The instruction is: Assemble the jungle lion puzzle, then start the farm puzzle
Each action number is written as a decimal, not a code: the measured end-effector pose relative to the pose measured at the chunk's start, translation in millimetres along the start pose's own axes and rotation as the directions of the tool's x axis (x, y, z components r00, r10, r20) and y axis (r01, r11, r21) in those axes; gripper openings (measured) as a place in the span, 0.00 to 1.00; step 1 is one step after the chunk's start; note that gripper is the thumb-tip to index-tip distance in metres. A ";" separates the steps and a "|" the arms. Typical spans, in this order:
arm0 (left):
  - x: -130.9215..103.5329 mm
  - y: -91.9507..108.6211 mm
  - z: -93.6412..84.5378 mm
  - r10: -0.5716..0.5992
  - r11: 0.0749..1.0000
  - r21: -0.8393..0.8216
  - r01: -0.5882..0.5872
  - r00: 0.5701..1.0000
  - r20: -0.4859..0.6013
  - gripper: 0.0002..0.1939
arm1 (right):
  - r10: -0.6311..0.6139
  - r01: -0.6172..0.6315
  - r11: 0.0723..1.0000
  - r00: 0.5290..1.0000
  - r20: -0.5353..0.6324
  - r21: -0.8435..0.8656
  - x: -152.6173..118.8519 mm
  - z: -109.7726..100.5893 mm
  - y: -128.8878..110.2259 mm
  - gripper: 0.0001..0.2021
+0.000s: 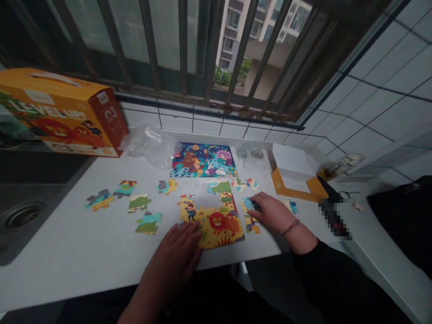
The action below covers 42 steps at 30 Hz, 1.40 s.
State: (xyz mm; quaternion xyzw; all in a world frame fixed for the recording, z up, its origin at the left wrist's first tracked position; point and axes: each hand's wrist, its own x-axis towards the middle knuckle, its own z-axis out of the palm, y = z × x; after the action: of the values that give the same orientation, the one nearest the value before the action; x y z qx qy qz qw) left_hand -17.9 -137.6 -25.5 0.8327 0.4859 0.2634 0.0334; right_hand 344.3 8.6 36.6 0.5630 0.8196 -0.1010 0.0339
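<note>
A partly joined jigsaw puzzle [209,225] with two red-maned lions lies on the white counter. My left hand [180,245] rests on its lower left corner, fingers stretched out flat. To the right of the puzzle, my right hand [272,211] has thumb and fingertips closed round a light-blue puzzle piece [247,204] with a dark part. Just below it lies a piece with yellow and green [252,224]. Loose pieces lie left of the puzzle, among them a green and blue piece [148,222] and a green and cream one [138,203].
Behind the puzzle lies a dark-blue animal picture [204,160], between a crumpled clear bag [151,146] and a clear plastic packet [250,156]. An open orange and white box [293,168] stands right. A large orange box [57,117] stands left, near a sink drain [27,213].
</note>
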 end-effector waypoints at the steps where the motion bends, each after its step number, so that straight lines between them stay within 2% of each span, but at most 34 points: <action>1: -0.1 0.3 1.4 -0.003 1.000 0.024 0.003 1.000 -0.001 0.18 | 0.002 -0.002 0.999 1.000 -0.011 0.040 0.6 3.4 2.3 0.20; 5: -0.2 2.8 3.4 -0.009 0.994 0.108 0.010 1.000 -0.003 0.21 | 0.011 -0.012 0.980 1.000 0.004 0.199 10.4 8.8 8.8 0.24; 7: 0.2 4.2 2.8 -0.008 0.991 0.132 0.008 1.000 -0.004 0.21 | -0.030 0.035 0.969 0.999 -0.024 0.246 15.5 5.8 17.7 0.22; 9: 0.6 5.4 2.1 -0.007 0.991 0.137 0.008 1.000 -0.005 0.22 | -0.040 0.074 0.960 0.991 -0.129 0.271 17.7 -1.3 35.0 0.18; 12: 0.4 7.7 1.2 -0.002 0.992 0.123 0.003 1.000 -0.013 0.23 | 0.069 0.006 0.964 0.960 -0.271 0.265 12.9 -13.6 69.9 0.14; 14: 0.0 10.0 0.2 0.015 0.993 0.114 -0.013 1.000 -0.016 0.23 | 0.079 -0.015 0.973 0.960 -0.269 0.232 5.5 -16.5 87.0 0.13; 16: 0.2 12.5 -1.5 0.036 0.993 0.110 -0.035 0.999 -0.013 0.22 | -0.020 0.076 0.970 0.971 -0.238 0.230 -1.7 -12.0 91.2 0.14; 19: 2.2 15.6 -4.0 0.052 0.993 0.110 -0.051 0.999 -0.005 0.21 | -0.200 0.264 0.927 0.949 -0.244 0.266 -6.4 4.0 76.9 0.20; 21: 4.7 17.7 -5.0 0.050 0.992 0.119 -0.049 0.999 -0.003 0.21 | -0.252 0.314 0.911 0.937 -0.240 0.269 -4.9 14.0 63.6 0.25; 23: 7.5 20.6 -5.3 0.044 0.991 0.125 -0.044 0.999 0.003 0.20 | -0.258 0.313 0.910 0.941 -0.218 0.272 -1.5 19.2 54.8 0.26; 29: 18.5 29.8 -4.1 -0.023 0.994 0.109 0.023 1.000 -0.006 0.13 | -0.311 0.343 0.906 0.937 -0.158 0.249 7.8 7.1 57.5 0.22; 32: 27.6 32.1 -4.6 -0.045 0.995 0.085 0.044 0.999 0.007 0.12 | -0.350 0.384 0.897 0.920 -0.176 0.219 11.9 -4.4 51.0 0.20; 35: 41.9 33.8 -6.5 -0.068 0.995 0.077 0.064 0.996 0.058 0.15 | -0.413 0.466 0.853 0.878 -0.244 0.234 20.7 -10.1 25.1 0.19; 38: 61.2 33.9 -6.6 -0.115 0.988 0.117 0.100 0.985 0.125 0.17 | -0.527 0.583 0.783 0.807 -0.267 0.216 35.4 -5.2 -10.7 0.13; 40: 74.6 32.0 -3.2 -0.146 0.982 0.140 0.127 0.979 0.141 0.15 | -0.576 0.630 0.754 0.770 -0.274 0.186 45.7 2.7 -29.7 0.09; 42: 85.8 28.5 3.8 -0.156 0.981 0.130 0.141 0.982 0.108 0.10 | -0.596 0.652 0.738 0.751 -0.282 0.176 53.8 11.4 -39.7 0.07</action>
State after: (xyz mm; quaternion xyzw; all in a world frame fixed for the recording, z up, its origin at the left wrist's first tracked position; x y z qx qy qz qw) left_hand 39.8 -80.9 15.0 0.8087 0.5591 0.1803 0.0307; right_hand 287.2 41.8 21.5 0.2605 0.9390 -0.1552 -0.1626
